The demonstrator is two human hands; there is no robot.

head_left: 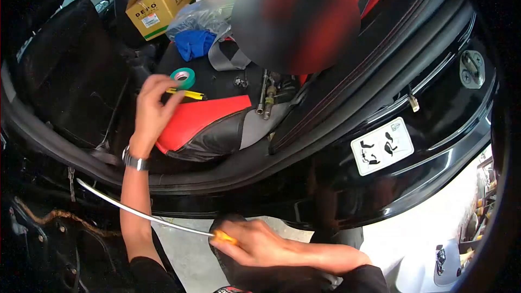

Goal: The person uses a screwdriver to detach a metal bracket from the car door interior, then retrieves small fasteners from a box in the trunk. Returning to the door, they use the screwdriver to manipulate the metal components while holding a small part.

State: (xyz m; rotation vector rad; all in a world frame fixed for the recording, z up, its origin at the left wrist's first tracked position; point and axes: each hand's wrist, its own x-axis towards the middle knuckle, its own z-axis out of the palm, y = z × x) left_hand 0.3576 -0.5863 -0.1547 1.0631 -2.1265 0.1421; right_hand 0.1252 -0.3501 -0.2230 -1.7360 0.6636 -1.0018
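Observation:
My left hand [153, 109], with a watch at the wrist, reaches over the car seat. Its thumb and fingers close around the near end of a yellow utility knife [191, 95]. Just beyond the fingertips lies a roll of green tape [186, 77]. Under the hand is the seat's red and black side cushion [209, 122]. Lower down, my right hand [249, 243] grips the orange handle of a screwdriver [223, 236]. Its long metal shaft points left, passing over my left forearm, and looks curved in this wide view.
Socket tools [266, 97] and small metal parts [240, 82] lie on the seat. Behind are a blue cloth [194, 44], a plastic bag [209, 16] and a cardboard box [163, 1]. The black door sill [320, 190] runs across in front; the opened door panel [59, 244] stands left.

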